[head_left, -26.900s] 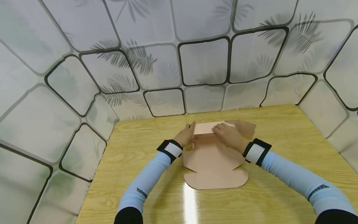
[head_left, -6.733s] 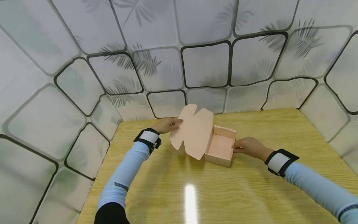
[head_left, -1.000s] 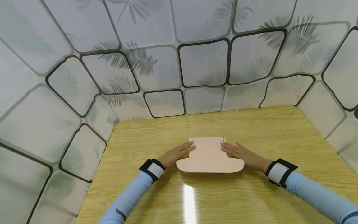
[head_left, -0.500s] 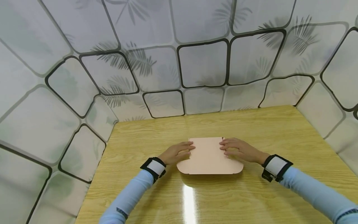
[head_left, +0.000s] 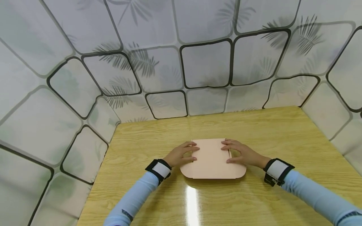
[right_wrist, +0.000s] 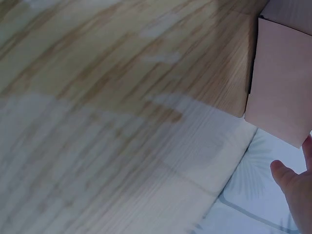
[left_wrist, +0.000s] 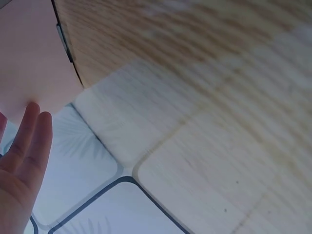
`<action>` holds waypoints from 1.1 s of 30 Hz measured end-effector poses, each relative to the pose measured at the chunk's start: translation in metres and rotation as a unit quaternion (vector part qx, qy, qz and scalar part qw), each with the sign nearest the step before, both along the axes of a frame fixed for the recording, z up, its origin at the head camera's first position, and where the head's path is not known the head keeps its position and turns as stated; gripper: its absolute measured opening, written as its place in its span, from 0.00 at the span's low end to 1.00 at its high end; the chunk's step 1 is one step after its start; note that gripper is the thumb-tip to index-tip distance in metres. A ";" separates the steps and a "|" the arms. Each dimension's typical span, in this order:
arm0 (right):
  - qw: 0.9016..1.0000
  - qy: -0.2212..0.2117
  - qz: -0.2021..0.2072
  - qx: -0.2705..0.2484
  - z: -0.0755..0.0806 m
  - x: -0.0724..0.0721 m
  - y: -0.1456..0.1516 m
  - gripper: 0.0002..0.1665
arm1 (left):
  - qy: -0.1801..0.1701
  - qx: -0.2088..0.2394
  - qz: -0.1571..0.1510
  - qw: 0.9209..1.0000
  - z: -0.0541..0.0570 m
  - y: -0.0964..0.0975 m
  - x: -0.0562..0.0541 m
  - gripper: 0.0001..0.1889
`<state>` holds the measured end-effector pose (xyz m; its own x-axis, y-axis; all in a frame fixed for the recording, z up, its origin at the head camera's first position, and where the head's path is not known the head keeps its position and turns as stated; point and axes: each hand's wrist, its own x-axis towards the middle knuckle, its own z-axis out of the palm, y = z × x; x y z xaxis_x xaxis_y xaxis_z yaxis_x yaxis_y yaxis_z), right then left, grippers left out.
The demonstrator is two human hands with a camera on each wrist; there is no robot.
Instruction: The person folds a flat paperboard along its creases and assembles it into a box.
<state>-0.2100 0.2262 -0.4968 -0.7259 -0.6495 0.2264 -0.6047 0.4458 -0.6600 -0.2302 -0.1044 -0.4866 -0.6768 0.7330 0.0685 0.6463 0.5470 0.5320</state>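
Note:
A pale pink cardboard mailer box (head_left: 210, 153) sits mid-table with its lid over the tray and a rounded front flap (head_left: 213, 173) sticking out toward me. At its left edge my left hand (head_left: 181, 154) rests spread fingers on the lid, the thumb lower down near the flap. My right hand (head_left: 244, 153) touches the right edge likewise, fingers on top. Straight left fingers (left_wrist: 36, 141) lie against the cardboard (left_wrist: 36, 53) in the left wrist view. In the right wrist view, the thumb (right_wrist: 283, 175) stands apart from the box's side (right_wrist: 280, 80). The box's inside is hidden.
The wood-grain table (head_left: 147, 138) meets a patterned cloth wall (head_left: 206, 62) behind the box, with more wall at left and right. A bright glare (head_left: 191, 202) lies on the table in front of the box.
Earlier the box was partly folded, then turned with its lid open to the left. Now the lid is over. In the last second the flap has tipped nearer me and both thumbs have spread down.

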 end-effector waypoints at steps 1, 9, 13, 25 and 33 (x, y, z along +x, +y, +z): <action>1.000 0.002 0.001 0.003 0.000 0.000 0.000 0.30 | 0.005 -0.002 0.000 1.000 -0.001 0.000 0.000 0.25; 1.000 0.008 0.006 0.017 0.004 -0.001 0.001 0.30 | 0.031 -0.007 -0.014 0.999 -0.002 -0.001 -0.002 0.26; 1.000 0.013 0.017 0.014 0.001 -0.002 0.005 0.26 | 0.029 -0.011 -0.039 0.999 -0.004 -0.007 -0.005 0.23; 0.995 0.051 0.090 -0.017 -0.016 -0.010 0.024 0.32 | 0.042 0.006 -0.079 0.996 -0.008 -0.013 -0.010 0.29; 0.991 0.065 0.090 -0.069 -0.018 -0.015 0.022 0.29 | 0.026 0.039 -0.074 0.996 -0.009 -0.010 -0.015 0.29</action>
